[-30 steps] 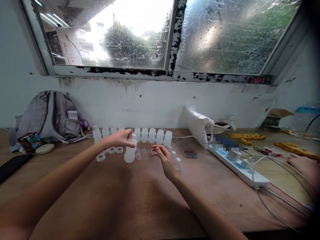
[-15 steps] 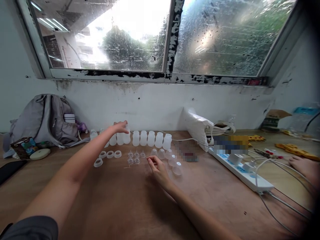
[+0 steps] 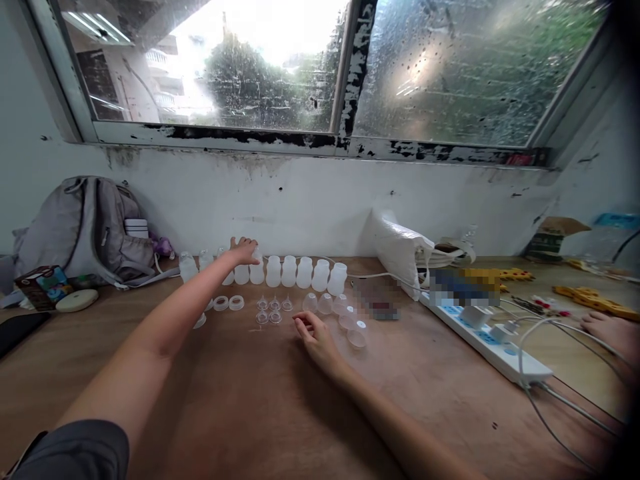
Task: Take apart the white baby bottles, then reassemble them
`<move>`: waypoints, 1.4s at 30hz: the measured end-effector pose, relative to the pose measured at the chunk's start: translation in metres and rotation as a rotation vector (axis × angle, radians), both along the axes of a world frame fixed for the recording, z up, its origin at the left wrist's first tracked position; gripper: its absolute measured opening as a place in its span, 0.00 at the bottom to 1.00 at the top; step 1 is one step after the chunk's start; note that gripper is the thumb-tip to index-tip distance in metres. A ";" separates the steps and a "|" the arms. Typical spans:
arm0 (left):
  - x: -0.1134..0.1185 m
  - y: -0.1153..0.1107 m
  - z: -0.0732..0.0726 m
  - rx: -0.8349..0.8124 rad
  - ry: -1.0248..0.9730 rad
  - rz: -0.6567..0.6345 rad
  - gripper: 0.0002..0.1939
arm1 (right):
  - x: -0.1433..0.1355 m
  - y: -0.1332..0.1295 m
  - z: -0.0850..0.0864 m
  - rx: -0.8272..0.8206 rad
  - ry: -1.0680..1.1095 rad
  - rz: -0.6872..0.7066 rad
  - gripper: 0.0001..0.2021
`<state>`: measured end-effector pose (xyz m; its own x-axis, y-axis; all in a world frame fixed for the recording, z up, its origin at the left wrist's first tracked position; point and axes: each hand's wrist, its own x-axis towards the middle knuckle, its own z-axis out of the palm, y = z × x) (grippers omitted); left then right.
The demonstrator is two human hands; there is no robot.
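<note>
Several frosted white bottles (image 3: 305, 273) stand in a row along the back of the brown table. My left hand (image 3: 243, 250) is over the tops of the bottles left of centre, its fingers apart. Whether it touches a bottle top there is hard to see. My right hand (image 3: 311, 328) hovers above the table with its fingers curled together; nothing can be made out in them. Just left of it lie several clear teats (image 3: 275, 304), and to its right several translucent domed caps (image 3: 325, 304). White rings (image 3: 237, 303) lie beside my left forearm, which partly covers others.
A grey backpack (image 3: 83, 230), a box (image 3: 43, 287) and a round lid (image 3: 77, 301) are at the left. On the right are a white bag (image 3: 400, 250), a power strip (image 3: 520, 360) with cables, yellow parts (image 3: 595, 300) and another person's hand (image 3: 607, 331).
The camera view has shifted slightly. My left hand's fingers have spread over the bottle tops. My right hand has kept almost the same place and pose.
</note>
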<state>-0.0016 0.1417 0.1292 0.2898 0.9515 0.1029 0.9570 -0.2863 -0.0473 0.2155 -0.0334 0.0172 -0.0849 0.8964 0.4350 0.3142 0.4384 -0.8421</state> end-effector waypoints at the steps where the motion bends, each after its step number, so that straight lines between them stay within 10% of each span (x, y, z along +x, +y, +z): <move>1: 0.001 -0.002 0.001 0.016 -0.008 -0.002 0.30 | 0.000 0.001 -0.001 0.006 -0.005 0.002 0.09; 7: -0.001 -0.047 -0.006 0.197 -0.084 -0.027 0.22 | 0.000 0.000 -0.006 -0.010 -0.016 0.027 0.07; 16: -0.027 -0.168 -0.093 0.332 -0.151 -0.050 0.15 | -0.018 0.019 -0.019 0.106 -0.326 -0.062 0.07; 29: -0.095 -0.177 -0.108 0.124 -0.677 0.210 0.15 | -0.030 0.027 -0.014 0.151 -0.384 -0.102 0.08; 42: 0.044 -0.196 -0.104 -0.430 -1.734 -0.114 0.19 | -0.027 -0.005 0.005 0.349 -0.293 0.075 0.12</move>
<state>0.0426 -0.0541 0.0250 0.1904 0.9760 0.1058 -0.1956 -0.0679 0.9783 0.1885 -0.0380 0.0221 -0.3083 0.6876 0.6574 0.4741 0.7102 -0.5205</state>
